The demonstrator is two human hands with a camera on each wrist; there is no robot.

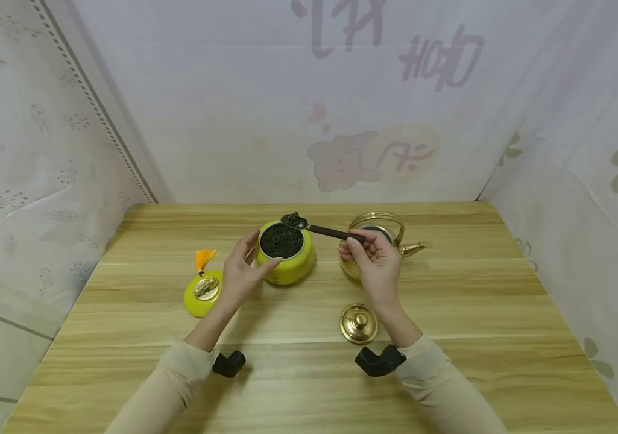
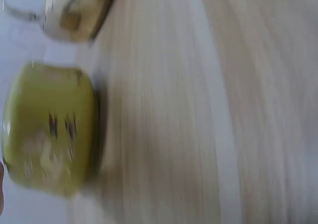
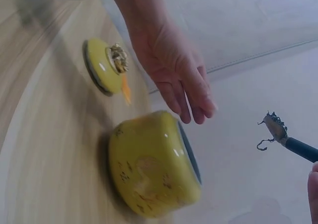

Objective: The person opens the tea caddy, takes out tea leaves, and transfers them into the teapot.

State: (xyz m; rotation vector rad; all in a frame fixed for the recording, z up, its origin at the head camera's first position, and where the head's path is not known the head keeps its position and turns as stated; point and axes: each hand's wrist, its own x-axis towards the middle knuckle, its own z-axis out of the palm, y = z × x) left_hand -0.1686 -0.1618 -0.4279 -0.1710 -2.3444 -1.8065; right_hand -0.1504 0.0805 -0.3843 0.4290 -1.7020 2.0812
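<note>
Wooden table [image 1: 450,313]; glossy round yellow jar [image 1: 286,253], dark-handled spoon [image 1: 319,229].

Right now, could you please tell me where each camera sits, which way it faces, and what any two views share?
Head: looks forward and down at the wooden table; both forearms, left hand by the round yellow ceramic tea jar, right hand holding the dark-handled spoon.
Left wrist: blurred, looks sideways along the table at the jar and brass kettle; hardly any hand.
Right wrist: looks across at the jar, left hand, spoon.
All share the jar.
</note>
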